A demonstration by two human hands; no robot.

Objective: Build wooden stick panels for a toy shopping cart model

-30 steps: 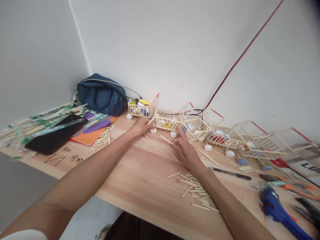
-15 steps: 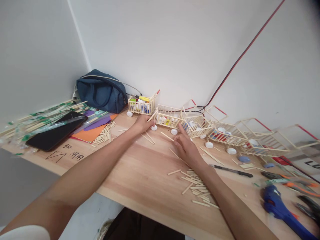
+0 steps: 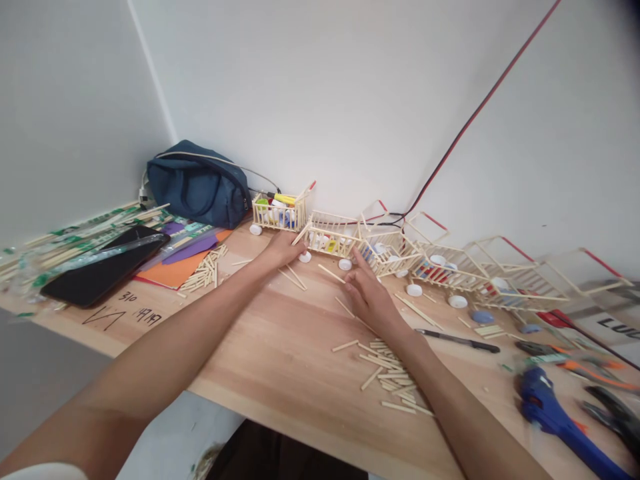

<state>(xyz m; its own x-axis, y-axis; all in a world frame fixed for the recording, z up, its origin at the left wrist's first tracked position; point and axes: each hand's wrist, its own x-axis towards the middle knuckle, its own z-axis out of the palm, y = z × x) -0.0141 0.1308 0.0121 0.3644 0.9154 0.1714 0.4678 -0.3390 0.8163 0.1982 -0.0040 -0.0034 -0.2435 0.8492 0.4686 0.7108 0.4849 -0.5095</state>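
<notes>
A small cart (image 3: 333, 241) made of thin wooden sticks stands between my hands, on white round wheels, with coloured bits inside. My left hand (image 3: 286, 251) closes on its left end, by the slanted sticks there; its fingertips are partly hidden. My right hand (image 3: 367, 293) is at the right end, index finger stretched toward the cart's corner and the other fingers curled. A short wooden stick (image 3: 330, 273) juts from the thumb side of that hand, seemingly pinched. Another stick cart (image 3: 279, 213), filled with coloured items, stands behind my left hand.
More stick carts (image 3: 447, 267) line the wall to the right. Loose cut sticks (image 3: 393, 373) lie by my right forearm, near a pen (image 3: 457, 340). A blue glue gun (image 3: 555, 413) and pliers (image 3: 543, 349) lie far right. Phone (image 3: 103, 267) and blue bag (image 3: 200, 183) are left.
The whole view has shifted slightly, so things appear a little further left. Both hands keep their places at the cart.
</notes>
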